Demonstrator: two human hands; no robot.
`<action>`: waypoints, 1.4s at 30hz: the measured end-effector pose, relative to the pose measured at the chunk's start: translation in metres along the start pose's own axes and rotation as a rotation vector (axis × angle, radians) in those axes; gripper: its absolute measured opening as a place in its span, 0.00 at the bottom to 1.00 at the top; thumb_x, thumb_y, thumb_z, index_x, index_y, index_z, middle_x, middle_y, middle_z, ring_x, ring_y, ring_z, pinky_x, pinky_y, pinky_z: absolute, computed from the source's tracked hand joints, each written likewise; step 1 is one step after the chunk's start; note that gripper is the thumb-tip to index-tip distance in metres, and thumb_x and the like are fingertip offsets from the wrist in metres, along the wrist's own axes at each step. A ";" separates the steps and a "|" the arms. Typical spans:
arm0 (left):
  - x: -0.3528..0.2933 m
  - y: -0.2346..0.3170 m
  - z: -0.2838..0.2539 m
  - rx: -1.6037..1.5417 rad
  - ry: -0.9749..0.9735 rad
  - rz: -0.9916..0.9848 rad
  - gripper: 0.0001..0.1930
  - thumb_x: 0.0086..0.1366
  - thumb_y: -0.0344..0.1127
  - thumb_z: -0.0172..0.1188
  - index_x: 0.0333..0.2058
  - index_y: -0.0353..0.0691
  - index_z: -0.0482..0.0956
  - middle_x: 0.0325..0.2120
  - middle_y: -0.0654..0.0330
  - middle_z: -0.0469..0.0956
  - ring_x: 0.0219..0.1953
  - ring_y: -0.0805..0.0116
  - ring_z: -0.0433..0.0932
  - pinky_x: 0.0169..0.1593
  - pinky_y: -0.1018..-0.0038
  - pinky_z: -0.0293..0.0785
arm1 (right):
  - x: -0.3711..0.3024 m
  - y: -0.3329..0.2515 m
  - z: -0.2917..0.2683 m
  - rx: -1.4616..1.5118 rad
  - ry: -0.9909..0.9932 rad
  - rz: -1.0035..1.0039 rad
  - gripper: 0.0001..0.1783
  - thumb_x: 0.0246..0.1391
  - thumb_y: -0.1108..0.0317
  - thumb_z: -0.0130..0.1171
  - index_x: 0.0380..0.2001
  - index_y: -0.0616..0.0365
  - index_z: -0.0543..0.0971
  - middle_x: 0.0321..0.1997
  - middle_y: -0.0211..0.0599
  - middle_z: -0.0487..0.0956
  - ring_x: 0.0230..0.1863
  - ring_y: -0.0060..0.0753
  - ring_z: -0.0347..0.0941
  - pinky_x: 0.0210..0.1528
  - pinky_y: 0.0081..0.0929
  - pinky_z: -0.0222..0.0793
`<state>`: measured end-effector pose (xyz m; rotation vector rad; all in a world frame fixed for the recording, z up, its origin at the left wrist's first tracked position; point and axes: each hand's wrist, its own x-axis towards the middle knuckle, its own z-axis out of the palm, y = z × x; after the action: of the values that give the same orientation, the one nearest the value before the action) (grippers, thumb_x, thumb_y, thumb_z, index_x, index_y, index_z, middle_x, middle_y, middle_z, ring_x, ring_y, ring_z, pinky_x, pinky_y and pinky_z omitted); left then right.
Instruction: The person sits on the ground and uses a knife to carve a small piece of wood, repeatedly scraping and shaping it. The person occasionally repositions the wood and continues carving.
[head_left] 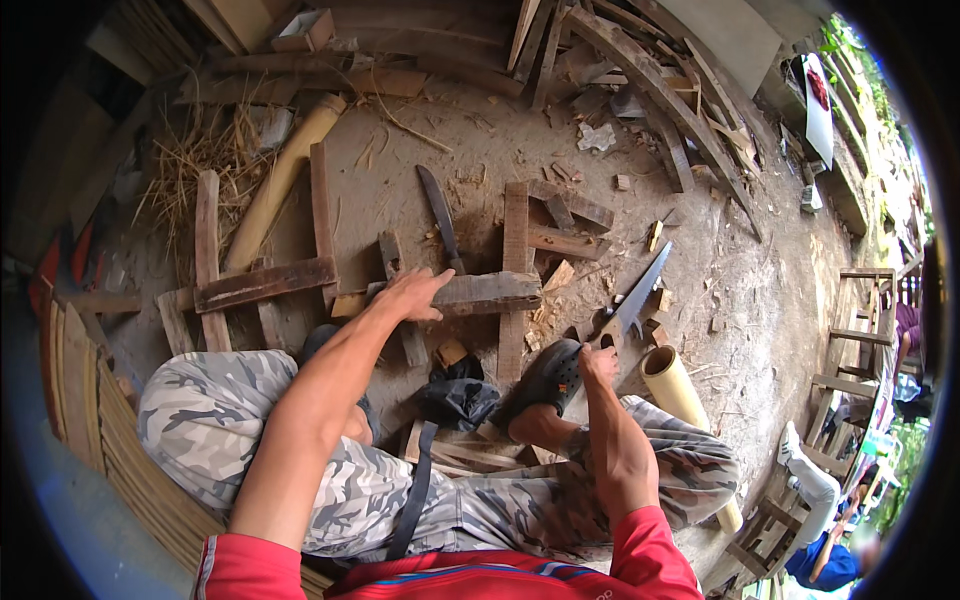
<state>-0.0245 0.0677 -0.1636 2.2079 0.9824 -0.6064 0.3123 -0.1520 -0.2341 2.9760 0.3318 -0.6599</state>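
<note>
A short, weathered wooden beam lies crosswise in front of me over other wood pieces. My left hand is on its left part, fingers along the far side and thumb at the near side, gripping it. Beside my shoe, my right hand is closed round the handle of a handsaw. The saw's blade points away to the right, apart from the beam. Beyond my left hand a machete lies on the ground, its handle end near the beam.
A nailed wooden frame and a bamboo pole lie left, near dry straw. A bamboo tube lies by my right knee. A black plastic bag sits between my legs. Planks are piled far right; people sit at the right edge.
</note>
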 end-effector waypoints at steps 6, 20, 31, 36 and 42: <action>-0.009 -0.012 -0.027 0.068 -0.091 0.025 0.53 0.53 0.52 0.72 0.73 0.49 0.52 0.50 0.42 0.78 0.53 0.43 0.78 0.57 0.54 0.73 | 0.011 0.003 -0.004 -0.149 -0.064 -0.255 0.34 0.56 0.44 0.58 0.57 0.57 0.74 0.59 0.54 0.76 0.65 0.53 0.67 0.64 0.50 0.63; -0.015 0.005 0.030 -0.066 0.274 -0.148 0.65 0.43 0.65 0.75 0.70 0.32 0.51 0.62 0.41 0.65 0.67 0.44 0.62 0.70 0.51 0.55 | 0.005 -0.055 -0.081 0.882 0.162 -0.038 0.32 0.57 0.43 0.48 0.36 0.70 0.75 0.35 0.59 0.80 0.38 0.57 0.78 0.43 0.49 0.71; 0.005 -0.019 0.040 -0.093 0.335 -0.088 0.66 0.34 0.68 0.77 0.67 0.33 0.61 0.53 0.42 0.75 0.58 0.45 0.73 0.64 0.50 0.64 | -0.181 -0.031 -0.212 1.086 -0.415 -0.471 0.15 0.62 0.56 0.63 0.32 0.55 0.75 0.21 0.25 0.73 0.19 0.15 0.67 0.20 0.18 0.61; 0.008 -0.006 0.017 -0.108 0.193 -0.059 0.60 0.34 0.69 0.76 0.62 0.36 0.67 0.50 0.40 0.77 0.57 0.44 0.74 0.60 0.50 0.69 | -0.266 0.015 -0.192 0.895 -0.282 -0.580 0.14 0.62 0.61 0.64 0.39 0.63 0.78 0.25 0.25 0.76 0.26 0.15 0.69 0.28 0.18 0.64; 0.010 -0.015 0.044 -0.115 0.406 -0.014 0.51 0.37 0.60 0.79 0.56 0.34 0.68 0.48 0.42 0.76 0.56 0.41 0.73 0.59 0.50 0.68 | -0.308 0.026 -0.167 0.688 -0.251 -0.584 0.19 0.62 0.55 0.64 0.42 0.62 0.79 0.30 0.45 0.80 0.32 0.33 0.76 0.39 0.31 0.72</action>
<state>-0.0365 0.0489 -0.2058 2.2666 1.2009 -0.1002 0.1137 -0.2167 0.0487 3.3356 1.1922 -1.4442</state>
